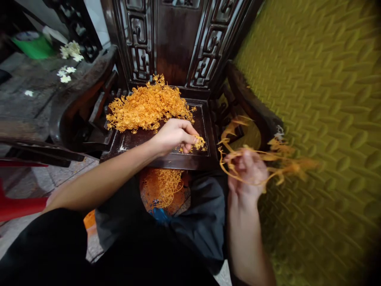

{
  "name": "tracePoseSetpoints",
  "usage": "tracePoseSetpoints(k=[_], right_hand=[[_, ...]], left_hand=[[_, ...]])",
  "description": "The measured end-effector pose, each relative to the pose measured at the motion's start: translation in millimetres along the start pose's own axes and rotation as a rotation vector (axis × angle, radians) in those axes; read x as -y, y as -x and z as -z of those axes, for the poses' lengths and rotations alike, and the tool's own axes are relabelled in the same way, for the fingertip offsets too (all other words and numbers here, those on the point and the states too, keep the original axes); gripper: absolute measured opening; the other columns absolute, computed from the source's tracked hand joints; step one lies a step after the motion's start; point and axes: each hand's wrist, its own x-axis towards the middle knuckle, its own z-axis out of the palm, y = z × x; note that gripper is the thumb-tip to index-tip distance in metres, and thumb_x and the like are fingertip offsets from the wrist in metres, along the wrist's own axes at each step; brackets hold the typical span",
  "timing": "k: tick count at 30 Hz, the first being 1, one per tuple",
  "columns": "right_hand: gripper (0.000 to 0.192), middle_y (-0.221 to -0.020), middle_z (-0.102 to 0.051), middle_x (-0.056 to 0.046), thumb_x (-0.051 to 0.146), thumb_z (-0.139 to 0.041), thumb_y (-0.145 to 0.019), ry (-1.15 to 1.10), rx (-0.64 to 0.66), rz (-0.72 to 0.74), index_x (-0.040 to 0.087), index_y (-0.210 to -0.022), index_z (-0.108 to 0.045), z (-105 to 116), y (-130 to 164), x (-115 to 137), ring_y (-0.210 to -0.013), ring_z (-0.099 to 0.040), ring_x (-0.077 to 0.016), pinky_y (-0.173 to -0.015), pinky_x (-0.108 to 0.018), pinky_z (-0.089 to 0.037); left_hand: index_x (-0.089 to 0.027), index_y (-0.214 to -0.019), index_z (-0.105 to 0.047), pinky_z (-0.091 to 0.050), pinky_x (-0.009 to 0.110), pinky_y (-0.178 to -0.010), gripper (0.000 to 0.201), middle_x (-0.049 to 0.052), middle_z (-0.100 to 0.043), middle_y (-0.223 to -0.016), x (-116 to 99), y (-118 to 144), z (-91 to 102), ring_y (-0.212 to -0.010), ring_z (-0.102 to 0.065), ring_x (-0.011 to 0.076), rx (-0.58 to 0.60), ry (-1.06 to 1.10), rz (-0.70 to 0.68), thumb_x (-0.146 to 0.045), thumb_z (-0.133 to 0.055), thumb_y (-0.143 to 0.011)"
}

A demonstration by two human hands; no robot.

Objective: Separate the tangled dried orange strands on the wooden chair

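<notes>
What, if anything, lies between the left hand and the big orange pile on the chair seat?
Nothing visible. The left hand pinches a small orange clump on the dark chair seat, and only bare seat separates it from the big orange pile behind. The right hand, holding blurred strands, is off to the side.

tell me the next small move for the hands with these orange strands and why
Probably the left hand should lift its pinched small tuft off the chair seat and pass it to the right hand, which already holds a loose, blurred bunch of strands off to the side of the big pile.
</notes>
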Motion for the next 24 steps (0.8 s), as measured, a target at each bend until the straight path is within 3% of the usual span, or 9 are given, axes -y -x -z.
tracePoseSetpoints(k=[4, 10, 12, 16, 20, 22, 24], right_hand=[[0.023, -0.072, -0.07, -0.002, 0.029, -0.087, -0.066, 0.202, 0.218, -0.33, 0.015, -0.077, -0.073, -5, 13, -4, -0.055, -0.063, -0.012, -0.051, -0.024, -0.048], [0.032, -0.061, -0.065, 0.003, 0.027, -0.084, -0.064, 0.346, 0.264, -0.382, 0.018, -0.091, -0.07, -6, 18, -7, -0.048, -0.058, -0.0111, -0.047, -0.023, -0.044], [0.033, -0.06, -0.064, 0.004, 0.031, -0.084, -0.067, 0.357, 0.267, -0.346, 0.019, -0.094, -0.07, -2, 16, -6, -0.047, -0.056, -0.0101, -0.046, -0.021, -0.042], [0.034, -0.055, -0.059, 0.003, 0.043, -0.083, -0.073, 0.393, 0.294, -0.332, 0.018, -0.091, -0.071, 1, 15, -4, -0.046, -0.052, -0.0092, -0.045, -0.021, -0.039], [0.037, -0.057, -0.057, 0.004, 0.05, -0.082, -0.074, 0.392, 0.309, -0.329, 0.018, -0.089, -0.071, 3, 17, -2, -0.047, -0.051, -0.009, -0.045, -0.021, -0.039], [0.037, -0.057, -0.056, 0.004, 0.051, -0.082, -0.075, 0.358, 0.309, -0.329, 0.018, -0.085, -0.068, 5, 16, -2, -0.048, -0.05, -0.009, -0.045, -0.02, -0.039], [0.037, -0.059, -0.056, 0.004, 0.051, -0.081, -0.077, 0.315, 0.328, -0.32, 0.019, -0.084, -0.065, 7, 16, -2, -0.049, -0.05, -0.0089, -0.046, -0.02, -0.04]], left_hand=[[-0.007, -0.08, -0.069, -0.059, 0.027, -0.063, 0.008, 0.007, -0.07, -0.063, 35, -45, 21.7, -0.059, -0.07, 0.0137, -0.099, -0.192, 0.042, 0.0, -0.066, -0.078], [-0.008, -0.097, -0.079, -0.061, 0.034, -0.08, 0.024, 0.01, -0.076, -0.08, 86, -102, 37.0, -0.074, -0.074, 0.0191, -0.219, -0.579, -0.017, -0.003, -0.065, -0.079], [-0.011, -0.1, -0.081, -0.058, 0.035, -0.092, 0.029, 0.011, -0.079, -0.094, 94, -110, 41.1, -0.088, -0.075, 0.021, -0.192, -0.729, -0.065, -0.003, -0.068, -0.076], [-0.018, -0.115, -0.079, -0.049, 0.032, -0.107, 0.048, 0.008, -0.073, -0.128, 102, -117, 44.6, -0.116, -0.068, 0.0234, 0.03, -0.898, -0.222, -0.007, -0.079, -0.069], [-0.017, -0.113, -0.079, -0.047, 0.034, -0.109, 0.031, 0.01, -0.075, -0.122, 92, -114, 37.6, -0.117, -0.068, 0.0235, 0.012, -0.837, -0.214, -0.02, -0.072, -0.083], [-0.016, -0.115, -0.077, -0.053, 0.034, -0.099, 0.032, 0.012, -0.075, -0.12, 81, -105, 29.0, -0.11, -0.07, 0.0228, 0.009, -0.661, -0.137, -0.033, -0.064, -0.092], [-0.015, -0.12, -0.072, -0.058, 0.03, -0.083, 0.046, 0.015, -0.073, -0.122, 69, -91, 17.7, -0.103, -0.071, 0.0218, 0.089, -0.395, -0.041, -0.049, -0.053, -0.097]])
